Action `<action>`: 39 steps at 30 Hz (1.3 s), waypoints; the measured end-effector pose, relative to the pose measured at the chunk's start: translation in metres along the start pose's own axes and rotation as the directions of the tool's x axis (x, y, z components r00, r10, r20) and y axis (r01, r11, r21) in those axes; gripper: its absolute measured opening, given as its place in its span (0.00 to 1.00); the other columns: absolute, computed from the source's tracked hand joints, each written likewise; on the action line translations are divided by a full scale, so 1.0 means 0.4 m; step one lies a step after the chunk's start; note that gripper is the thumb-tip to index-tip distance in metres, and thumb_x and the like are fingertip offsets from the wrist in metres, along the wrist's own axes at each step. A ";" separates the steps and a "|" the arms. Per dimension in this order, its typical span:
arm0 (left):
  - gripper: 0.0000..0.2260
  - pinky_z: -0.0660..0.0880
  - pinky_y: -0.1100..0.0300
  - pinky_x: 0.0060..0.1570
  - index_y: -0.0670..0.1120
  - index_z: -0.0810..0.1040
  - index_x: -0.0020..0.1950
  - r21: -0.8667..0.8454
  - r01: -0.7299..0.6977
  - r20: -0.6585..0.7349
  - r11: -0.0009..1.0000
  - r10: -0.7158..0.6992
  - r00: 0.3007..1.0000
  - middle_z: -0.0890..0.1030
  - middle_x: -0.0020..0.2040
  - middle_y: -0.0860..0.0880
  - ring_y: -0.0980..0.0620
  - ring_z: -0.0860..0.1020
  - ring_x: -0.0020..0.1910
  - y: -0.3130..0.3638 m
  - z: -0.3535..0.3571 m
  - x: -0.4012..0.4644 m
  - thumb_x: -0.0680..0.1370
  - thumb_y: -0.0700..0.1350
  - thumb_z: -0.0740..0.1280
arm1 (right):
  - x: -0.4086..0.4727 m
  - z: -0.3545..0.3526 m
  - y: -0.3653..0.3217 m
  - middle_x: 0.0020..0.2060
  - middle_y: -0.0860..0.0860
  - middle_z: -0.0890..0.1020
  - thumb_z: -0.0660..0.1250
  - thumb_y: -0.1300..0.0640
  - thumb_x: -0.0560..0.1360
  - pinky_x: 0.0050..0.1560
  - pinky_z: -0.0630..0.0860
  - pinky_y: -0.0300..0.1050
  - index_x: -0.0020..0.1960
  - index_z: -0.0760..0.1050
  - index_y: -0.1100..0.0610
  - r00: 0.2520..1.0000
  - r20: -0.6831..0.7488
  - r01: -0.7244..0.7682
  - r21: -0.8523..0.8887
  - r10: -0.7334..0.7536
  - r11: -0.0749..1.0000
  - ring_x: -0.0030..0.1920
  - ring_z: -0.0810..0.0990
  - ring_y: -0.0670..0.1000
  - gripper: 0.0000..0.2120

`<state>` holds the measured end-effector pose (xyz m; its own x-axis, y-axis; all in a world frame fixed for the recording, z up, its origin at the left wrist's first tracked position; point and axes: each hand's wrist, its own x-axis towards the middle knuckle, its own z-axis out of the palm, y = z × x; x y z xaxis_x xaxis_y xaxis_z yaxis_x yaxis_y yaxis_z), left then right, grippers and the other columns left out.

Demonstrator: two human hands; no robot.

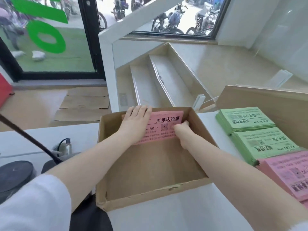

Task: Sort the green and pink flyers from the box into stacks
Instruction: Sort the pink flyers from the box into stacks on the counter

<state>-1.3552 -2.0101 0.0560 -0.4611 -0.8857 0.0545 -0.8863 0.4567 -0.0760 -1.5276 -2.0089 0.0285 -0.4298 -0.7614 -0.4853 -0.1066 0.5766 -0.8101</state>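
An open cardboard box point(150, 194) stands on the white table in front of me. A stack of pink flyers point(168, 121) lies at its far end. My left hand point(135, 120) rests flat on the stack's left part, fingers straight. My right hand point(180, 129) has its fingers curled round the stack's right edge, next to the box wall. To the right on the table lie two stacks of green flyers point(245, 119) point(265, 144) and, nearer to me, a stack of pink flyers point(286, 174).
A large brown cardboard piece point(266, 100) stands behind the sorted stacks. At the left are a black round object point(15, 172), a small bottle point(65, 147) and a dark strap. Beyond the table, white stairs point(150, 80) descend toward a glass door.
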 end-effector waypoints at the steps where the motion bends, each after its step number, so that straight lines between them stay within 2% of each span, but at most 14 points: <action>1: 0.35 0.44 0.50 0.73 0.43 0.42 0.76 -0.004 -0.004 -0.014 1.000 0.004 1.000 0.50 0.75 0.45 0.46 0.49 0.75 0.000 0.007 0.002 0.76 0.39 0.62 | 0.003 0.001 0.003 0.64 0.57 0.71 0.60 0.60 0.77 0.61 0.66 0.50 0.73 0.53 0.60 1.000 -0.009 0.014 -0.003 -0.014 1.000 0.61 0.70 0.55 0.28; 5: 0.35 0.46 0.51 0.73 0.44 0.44 0.76 -0.048 -0.025 -0.032 0.999 0.023 0.999 0.52 0.75 0.46 0.47 0.51 0.74 -0.010 0.012 0.015 0.76 0.40 0.63 | -0.026 0.001 0.009 0.53 0.55 0.82 0.69 0.61 0.73 0.43 0.76 0.42 0.61 0.73 0.61 0.957 0.282 0.091 -0.081 -0.065 0.993 0.50 0.80 0.52 0.17; 8: 0.37 0.45 0.51 0.73 0.44 0.44 0.76 -0.073 -0.019 -0.008 0.997 0.018 1.000 0.51 0.76 0.45 0.47 0.49 0.75 -0.011 0.001 0.012 0.76 0.45 0.65 | -0.066 -0.002 0.012 0.50 0.55 0.83 0.67 0.66 0.73 0.47 0.79 0.48 0.57 0.76 0.59 0.907 0.399 0.175 -0.057 -0.138 0.983 0.49 0.82 0.54 0.12; 12: 0.39 0.38 0.52 0.72 0.44 0.42 0.76 -0.118 -0.092 -0.070 0.989 0.084 0.994 0.44 0.77 0.45 0.47 0.42 0.76 0.023 -0.034 -0.013 0.76 0.55 0.64 | -0.124 -0.068 -0.010 0.47 0.49 0.83 0.62 0.63 0.77 0.50 0.79 0.50 0.54 0.75 0.52 0.871 0.260 0.467 -0.179 -0.416 0.866 0.48 0.82 0.51 0.09; 14: 0.34 0.51 0.53 0.73 0.45 0.50 0.76 -0.220 -0.137 -0.159 0.966 0.103 0.982 0.57 0.75 0.44 0.46 0.56 0.74 0.052 -0.070 -0.026 0.77 0.54 0.63 | -0.169 -0.131 -0.021 0.45 0.48 0.83 0.60 0.65 0.77 0.47 0.79 0.46 0.51 0.75 0.49 0.830 0.224 0.540 -0.092 -0.511 0.836 0.46 0.82 0.49 0.12; 16: 0.25 0.71 0.53 0.60 0.47 0.62 0.72 -0.335 -0.149 -0.191 0.930 0.087 0.978 0.73 0.65 0.47 0.45 0.74 0.61 0.084 -0.118 -0.044 0.78 0.54 0.62 | -0.217 -0.208 -0.022 0.41 0.44 0.83 0.59 0.67 0.77 0.43 0.78 0.40 0.49 0.75 0.46 0.790 0.200 0.590 0.014 -0.580 0.807 0.42 0.82 0.45 0.17; 17: 0.21 0.74 0.53 0.52 0.47 0.66 0.68 -0.351 -0.161 -0.190 0.922 0.098 0.977 0.77 0.59 0.48 0.46 0.77 0.54 0.108 -0.143 -0.056 0.78 0.54 0.61 | -0.238 -0.250 -0.018 0.39 0.42 0.84 0.58 0.69 0.77 0.40 0.77 0.37 0.48 0.75 0.45 0.771 0.194 0.608 0.057 -0.607 0.792 0.40 0.82 0.43 0.18; 20: 0.14 0.73 0.54 0.46 0.47 0.72 0.59 -0.416 -0.225 -0.206 0.881 0.149 0.967 0.80 0.48 0.49 0.46 0.78 0.46 0.202 -0.210 -0.094 0.77 0.52 0.63 | -0.284 -0.379 0.019 0.39 0.42 0.84 0.58 0.70 0.77 0.40 0.78 0.37 0.50 0.76 0.49 0.736 0.156 0.642 0.147 -0.658 0.753 0.41 0.82 0.43 0.17; 23: 0.12 0.74 0.53 0.46 0.48 0.73 0.58 -0.560 -0.302 -0.228 0.771 0.207 0.951 0.82 0.46 0.49 0.46 0.78 0.44 0.324 -0.286 -0.122 0.76 0.49 0.66 | -0.323 -0.501 0.074 0.40 0.45 0.84 0.59 0.68 0.77 0.42 0.78 0.40 0.50 0.76 0.52 0.735 0.030 0.657 0.212 -0.677 0.723 0.41 0.81 0.46 0.13; 28: 0.07 0.67 0.74 0.30 0.50 0.72 0.52 -0.722 -0.284 -0.196 0.630 0.207 0.958 0.79 0.44 0.50 0.60 0.75 0.35 0.568 -0.372 -0.149 0.76 0.44 0.66 | -0.365 -0.732 0.164 0.36 0.47 0.83 0.64 0.62 0.76 0.38 0.79 0.43 0.50 0.74 0.56 0.770 -0.191 0.634 0.336 -0.608 0.697 0.36 0.81 0.46 0.04; 31: 0.04 0.74 0.62 0.39 0.51 0.72 0.50 -0.859 -0.160 -0.162 0.486 0.038 0.986 0.81 0.46 0.51 0.51 0.79 0.40 0.718 -0.364 -0.155 0.77 0.45 0.65 | -0.375 -0.837 0.247 0.48 0.53 0.83 0.69 0.53 0.72 0.54 0.78 0.49 0.65 0.67 0.60 0.854 -0.187 0.506 0.513 -0.485 0.693 0.47 0.82 0.51 0.24; 33: 0.05 0.77 0.58 0.38 0.53 0.70 0.46 -0.961 -0.063 -0.096 0.269 -0.111 0.989 0.81 0.46 0.53 0.53 0.80 0.39 0.808 -0.335 -0.160 0.78 0.44 0.64 | -0.388 -0.875 0.313 0.56 0.56 0.81 0.74 0.46 0.66 0.60 0.75 0.54 0.69 0.64 0.59 0.902 -0.041 0.372 0.579 -0.430 0.725 0.56 0.80 0.55 0.38; 36: 0.06 0.79 0.57 0.40 0.51 0.69 0.48 -0.985 0.009 0.051 -0.171 -0.241 0.969 0.81 0.49 0.47 0.51 0.82 0.44 0.934 -0.275 -0.181 0.79 0.40 0.61 | -0.415 -0.905 0.399 0.57 0.53 0.81 0.68 0.55 0.74 0.56 0.78 0.51 0.66 0.69 0.55 0.891 0.150 0.308 0.496 -0.430 0.812 0.57 0.80 0.53 0.22; 39: 0.06 0.81 0.54 0.44 0.45 0.68 0.55 -0.903 0.026 0.139 -0.428 -0.233 0.963 0.81 0.52 0.45 0.49 0.82 0.47 1.016 -0.213 -0.207 0.79 0.37 0.60 | -0.413 -0.954 0.449 0.55 0.47 0.82 0.64 0.64 0.75 0.53 0.79 0.47 0.61 0.72 0.49 0.857 0.115 0.449 0.310 -0.502 0.838 0.54 0.81 0.48 0.17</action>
<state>-1.6810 -1.7439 0.1054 -0.2313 -0.9705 -0.0678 0.3294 -0.1437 0.9332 -1.8178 -1.6664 0.0888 -0.2120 -0.9761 -0.0471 -0.0049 0.0493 -0.9988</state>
